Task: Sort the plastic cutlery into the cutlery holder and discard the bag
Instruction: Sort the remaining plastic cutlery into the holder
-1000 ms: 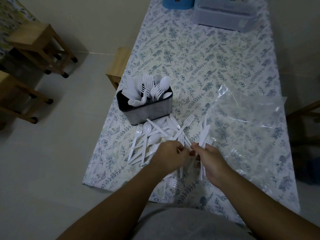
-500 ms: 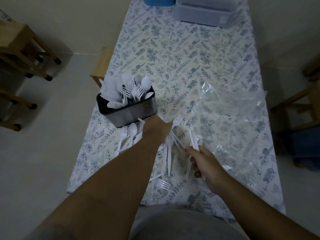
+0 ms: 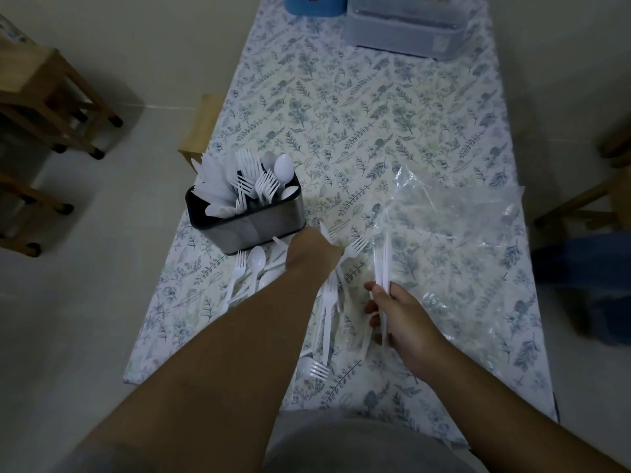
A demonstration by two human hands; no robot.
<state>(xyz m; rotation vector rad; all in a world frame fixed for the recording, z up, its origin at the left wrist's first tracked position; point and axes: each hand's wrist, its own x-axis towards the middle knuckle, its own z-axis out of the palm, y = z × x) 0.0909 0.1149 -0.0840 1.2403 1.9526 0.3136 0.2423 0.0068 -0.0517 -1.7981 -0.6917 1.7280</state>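
A dark metal cutlery holder [image 3: 254, 227] stands near the table's left edge, with white plastic knives, forks and spoons upright in it. Loose white cutlery [image 3: 256, 261] lies in a pile just in front of it, and one fork [image 3: 316, 368] lies nearer me. My left hand [image 3: 312, 254] reaches over the pile beside the holder, fingers closed, with fork tines [image 3: 327, 232] sticking out past the knuckles. My right hand [image 3: 399, 312] grips a small bundle of white cutlery [image 3: 382, 264] pointing away from me. The clear plastic bag [image 3: 454, 233] lies flat and crumpled to the right.
The floral tablecloth [image 3: 358, 114] covers a long table. A blue container [image 3: 314, 1] and a clear lidded box [image 3: 406, 27] stand at the far end. Wooden stools [image 3: 44, 93] are on the floor at left, one stool [image 3: 205, 128] is against the table, and a chair [image 3: 594, 199] is at right.
My hands were together over the pile. My left hand has since reached forward to the holder's right side, while the right hand stays back with its bundle.
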